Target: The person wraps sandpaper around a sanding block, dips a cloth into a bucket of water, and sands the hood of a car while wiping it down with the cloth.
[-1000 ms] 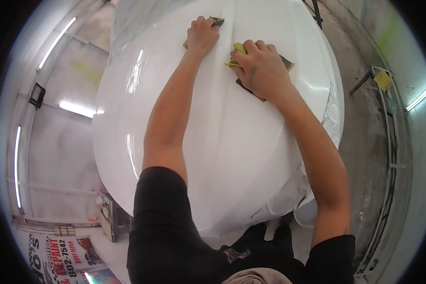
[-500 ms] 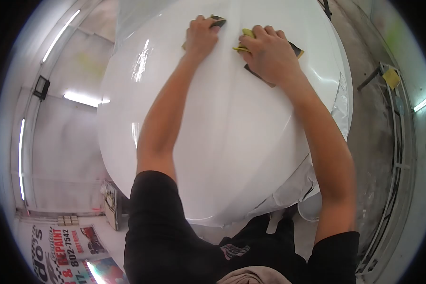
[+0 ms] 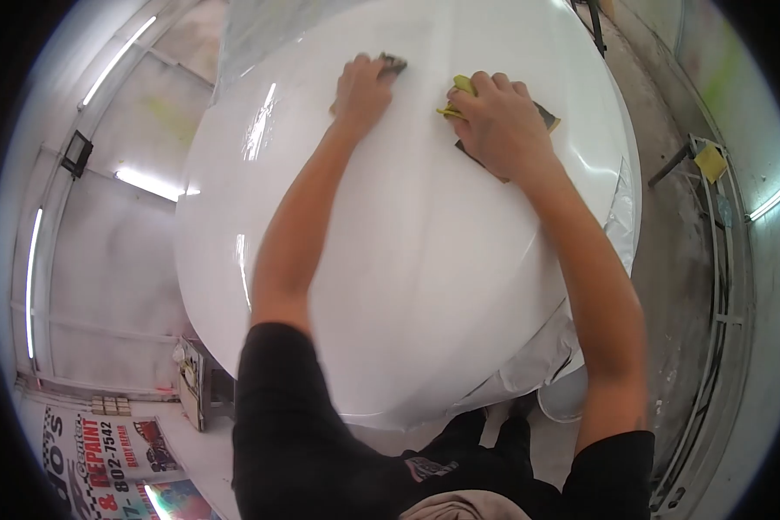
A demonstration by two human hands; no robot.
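Observation:
A glossy white car hood (image 3: 390,269) spreads out in front of me. Near its upper middle, my left hand (image 3: 361,97) is closed on a folded piece of sandpaper (image 3: 393,63), dark on one side, with a yellowish edge showing by the palm. To the right, across a faint raised line in the panel, my right hand (image 3: 504,128) grips a yellow-green sanding pad (image 3: 464,85). Dark sandpaper (image 3: 547,116) with a yellow edge sticks out from under that hand. Both hands press against the white surface. My palms hide most of what they hold.
Crinkled masking film (image 3: 529,355) hangs along the hood's lower right edge, above a pale bucket (image 3: 563,402). A metal rack (image 3: 726,260) lines the right wall. At left are a printed banner (image 3: 104,468), a leaning board (image 3: 191,386) and wall lights.
Both hands have slid slightly toward my body, still holding the sandpaper and pad. The whole view has also shifted a little, so the hood and walls sit lower.

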